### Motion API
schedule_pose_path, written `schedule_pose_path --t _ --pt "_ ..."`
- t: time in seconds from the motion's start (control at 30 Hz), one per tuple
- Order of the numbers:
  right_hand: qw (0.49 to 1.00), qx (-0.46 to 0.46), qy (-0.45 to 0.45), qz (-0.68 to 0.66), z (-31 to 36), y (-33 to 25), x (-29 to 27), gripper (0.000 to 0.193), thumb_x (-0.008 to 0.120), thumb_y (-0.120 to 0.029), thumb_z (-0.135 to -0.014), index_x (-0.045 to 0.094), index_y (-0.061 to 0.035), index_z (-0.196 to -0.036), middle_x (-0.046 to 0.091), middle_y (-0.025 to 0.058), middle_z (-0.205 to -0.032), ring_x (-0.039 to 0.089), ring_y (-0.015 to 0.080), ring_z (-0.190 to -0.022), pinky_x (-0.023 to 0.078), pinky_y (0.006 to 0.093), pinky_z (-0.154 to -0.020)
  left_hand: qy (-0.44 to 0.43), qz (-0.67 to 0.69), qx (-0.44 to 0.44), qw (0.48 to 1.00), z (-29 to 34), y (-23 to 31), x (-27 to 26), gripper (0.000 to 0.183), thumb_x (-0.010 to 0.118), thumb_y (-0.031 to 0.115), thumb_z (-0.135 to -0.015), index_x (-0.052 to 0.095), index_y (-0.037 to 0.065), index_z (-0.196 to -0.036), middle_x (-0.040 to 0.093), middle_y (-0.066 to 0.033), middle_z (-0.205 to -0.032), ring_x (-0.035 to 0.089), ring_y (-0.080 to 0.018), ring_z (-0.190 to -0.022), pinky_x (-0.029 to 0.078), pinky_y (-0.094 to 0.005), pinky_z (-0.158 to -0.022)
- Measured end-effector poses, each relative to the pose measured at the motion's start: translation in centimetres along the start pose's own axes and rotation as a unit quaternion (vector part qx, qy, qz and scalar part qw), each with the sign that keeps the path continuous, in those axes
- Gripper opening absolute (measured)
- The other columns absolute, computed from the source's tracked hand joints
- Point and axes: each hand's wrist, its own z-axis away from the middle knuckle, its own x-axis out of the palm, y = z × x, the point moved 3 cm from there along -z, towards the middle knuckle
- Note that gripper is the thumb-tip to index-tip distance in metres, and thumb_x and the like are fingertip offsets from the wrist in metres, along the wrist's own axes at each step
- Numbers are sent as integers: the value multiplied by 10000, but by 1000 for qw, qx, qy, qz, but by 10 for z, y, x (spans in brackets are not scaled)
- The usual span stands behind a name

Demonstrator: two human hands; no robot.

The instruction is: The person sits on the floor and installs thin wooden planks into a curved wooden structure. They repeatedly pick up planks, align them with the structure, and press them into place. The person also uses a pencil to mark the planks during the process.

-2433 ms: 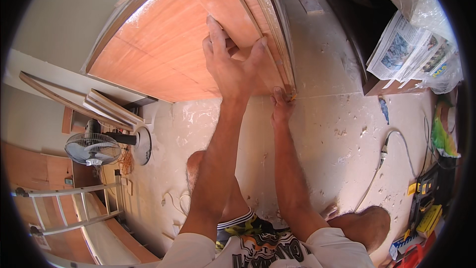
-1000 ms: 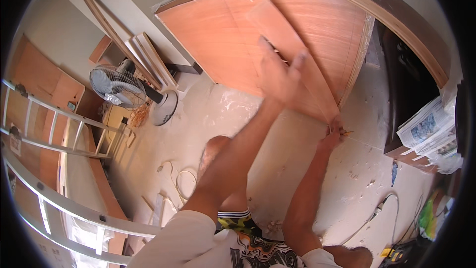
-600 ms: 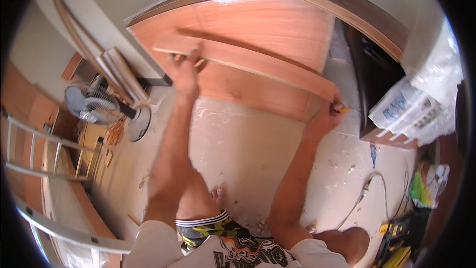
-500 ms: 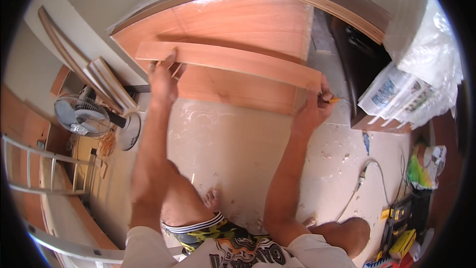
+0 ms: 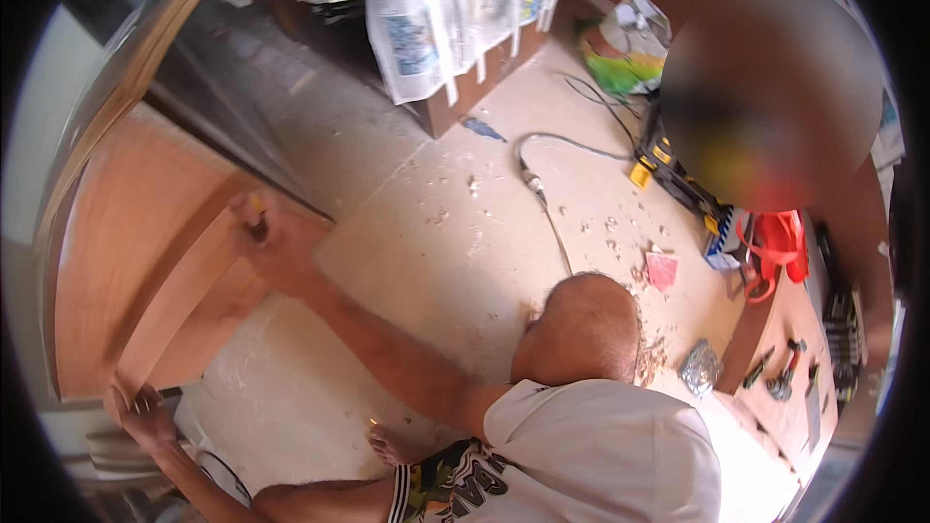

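Observation:
A long, narrow wooden strip (image 5: pixel 181 289) slants across the left side, over a larger curved plywood panel (image 5: pixel 136 194). My left hand (image 5: pixel 145 415) grips its near end, fingers wrapped about the edge. At the far end my right hand (image 5: pixel 276 242) is closed on the strip, somewhat blurred. A small yellow pencil (image 5: pixel 256 201) shows at the fingers of that hand. The fingertips behind the strip are hidden.
A cabinet wrapped in newspaper and plastic (image 5: pixel 417 48) stands at the top. A cable (image 5: pixel 531 179) crosses the floor among wood shavings. To the right are a red bag (image 5: pixel 780 244), a drill (image 5: pixel 787 373) on a board and a yellow-black tool (image 5: pixel 659 160). A blurred patch covers the upper right.
The view has swung to the right, so the strip, panel and both hands now appear at the left. Both hands keep their hold on the strip.

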Motion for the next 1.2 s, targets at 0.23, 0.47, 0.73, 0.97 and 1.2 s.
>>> schedule_pose_path --t 0.23,0.47,0.73,0.97,1.2 --pt "995 -49 -56 -59 -3 -11 -12 278 671 65 -944 468 -105 -1028 629 84 -1237 545 83 -955 498 245 -788 -43 61 -5 997 -20 -12 12 453 796 369 -928 646 68 -1232 636 -91 -1165 581 -192 -1059 504 -340 -887" --pt "987 -135 -82 -11 -9 -49 4 336 669 82 -937 396 -113 -955 630 101 -1297 542 80 -988 508 228 -793 -90 27 -16 995 -8 -35 45 534 779 363 -926 581 91 -1341 506 -91 -1261 527 -234 -1072 505 -395 -920" --pt "996 -72 -45 -25 1 -38 4 258 672 18 -948 442 -96 -963 635 97 -1206 591 83 -860 512 230 -751 -62 94 49 992 10 -27 63 507 760 230 -973 532 162 -1421 534 -74 -1342 527 -249 -1234 504 -404 -1084" --pt "965 149 189 100 22 158 -85 202 661 -57 -938 585 6 -1113 586 34 -975 569 141 -844 494 297 -750 -189 -80 232 951 71 -45 153 534 694 98 -1009 424 174 -1463 678 -103 -1222 684 -226 -1093 618 -403 -892" --pt "923 265 245 -130 36 285 -149 137 653 -104 -970 579 -29 -1057 622 80 -987 626 186 -839 570 346 -820 -313 -255 312 860 144 -90 251 653 768 141 -958 369 61 -1469 627 -153 -1209 660 -216 -1064 623 -410 -868"
